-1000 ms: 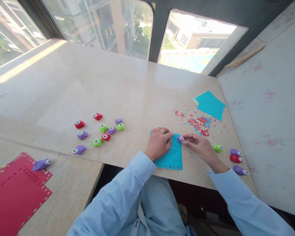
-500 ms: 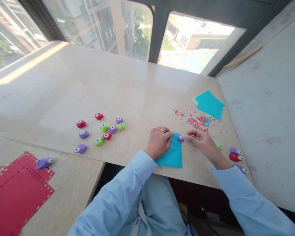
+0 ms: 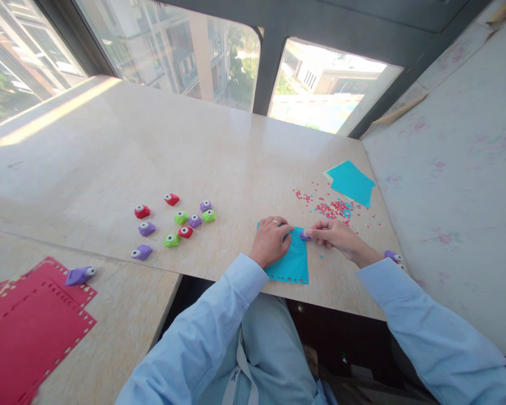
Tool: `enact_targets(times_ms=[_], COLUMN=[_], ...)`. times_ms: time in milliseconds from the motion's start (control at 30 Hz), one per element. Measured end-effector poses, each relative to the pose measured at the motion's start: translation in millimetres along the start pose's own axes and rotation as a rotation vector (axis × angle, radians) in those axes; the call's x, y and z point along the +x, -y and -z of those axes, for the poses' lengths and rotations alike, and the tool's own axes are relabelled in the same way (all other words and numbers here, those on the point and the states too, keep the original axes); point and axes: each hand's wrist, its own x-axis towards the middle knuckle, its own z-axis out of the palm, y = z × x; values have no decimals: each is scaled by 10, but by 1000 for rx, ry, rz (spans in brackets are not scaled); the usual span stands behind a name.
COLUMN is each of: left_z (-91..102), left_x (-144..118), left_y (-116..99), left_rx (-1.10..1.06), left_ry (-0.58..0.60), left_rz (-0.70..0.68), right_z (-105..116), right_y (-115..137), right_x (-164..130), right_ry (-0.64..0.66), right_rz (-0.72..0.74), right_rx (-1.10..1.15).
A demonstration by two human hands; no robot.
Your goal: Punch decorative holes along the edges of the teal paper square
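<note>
The left hand [image 3: 270, 241] is lying flat on the blue sheet [image 3: 293, 260], fingers spread and pressing it down on the surface [image 3: 219, 152]. The right hand [image 3: 335, 236] is closing its grip on a small purple punch [image 3: 306, 235], which is sitting on the right edge of the sheet, at about 3 o'clock from the left hand. The fingers are clamped around the punch, so I cannot see its mouth or how deep the paper is going in.

The near edge of the sheet is already showing a row of small holes. The right edge, where the punch is now, is looking not yet finished, so I am judging the work on this sheet to be partly done. The far edge is hidden by the hands.

At 1 o'clock from the hands, red and blue chips [image 3: 335, 208] are lying scattered, and further on a second blue sheet [image 3: 351, 183] is waiting. At 9 o'clock a group of red, green and purple punches [image 3: 175, 220] is resting, well apart from the hands. One more purple punch [image 3: 391, 256] is showing behind the right sleeve. At the far left, red sheets [image 3: 25, 326] with punched borders are lying with a punch on them.
</note>
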Motion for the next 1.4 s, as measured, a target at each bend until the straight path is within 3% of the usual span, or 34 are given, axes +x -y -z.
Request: enact_targets(times_ms=[233,500,800,1067,1233,1400], left_z=[-3,-14,-7,-29,-28,-21], left_x=[3,5,5,12,20,26], left_y=[1,13,9,24,27,19], left_rx=[-5,-19,-14,-5,1,-4], left_ry=[-3,-11,-9,-26,-16,-17], left_rz=[-1,-3,-9,-12,-12,-2], right_z=[30,-104,-88,-75,-21,-69], right_y=[75,351,282,220,-14,-134], right_x=[61,163,312,133,-29,-75], right_ry=[21,7,5,-57,-89,-152], right_rz=[-90,-203,-219,-75,102,406], right_rx=[-71,-471,-470,-389,-135,-436])
